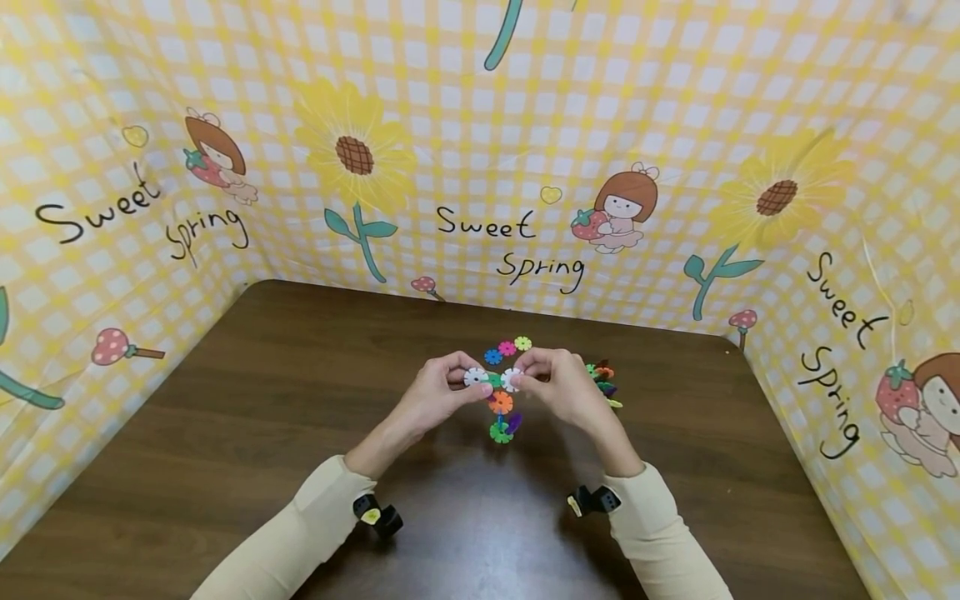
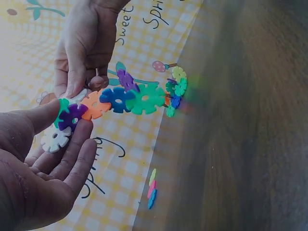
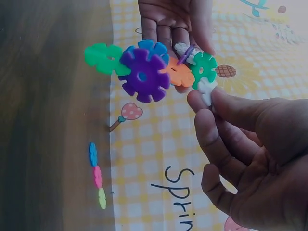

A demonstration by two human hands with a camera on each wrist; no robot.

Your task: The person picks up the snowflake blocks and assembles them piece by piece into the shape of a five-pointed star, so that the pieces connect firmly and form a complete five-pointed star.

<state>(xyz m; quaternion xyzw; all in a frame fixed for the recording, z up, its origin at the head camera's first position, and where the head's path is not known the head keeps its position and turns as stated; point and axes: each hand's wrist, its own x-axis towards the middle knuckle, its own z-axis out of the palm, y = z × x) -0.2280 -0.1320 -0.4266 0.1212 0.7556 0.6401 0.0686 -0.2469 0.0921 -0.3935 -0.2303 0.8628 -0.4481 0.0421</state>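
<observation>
Both hands hold up a joined chain of notched plastic snowflake discs above the table. My left hand [image 1: 438,388] pinches the chain's upper end near a white disc [image 2: 55,140], its thumb at the small green disc [image 3: 204,70]. Between thumb and finger, my right hand [image 1: 561,385] pinches the other white disc [image 3: 207,91]. From this end hang a purple disc [image 2: 72,117], an orange disc [image 1: 501,403], a blue disc [image 2: 114,100] and a large green disc [image 2: 148,98]. Another purple disc [image 3: 144,76] juts out sideways near the bottom.
Beyond the hands, blue [image 1: 492,357], pink [image 1: 507,348] and yellow-green [image 1: 522,342] discs lie in a row on the brown table [image 1: 300,400]. A multicoloured disc cluster [image 1: 606,385] sits beside the right hand. Yellow checked cloth [image 1: 465,167] walls the back and sides.
</observation>
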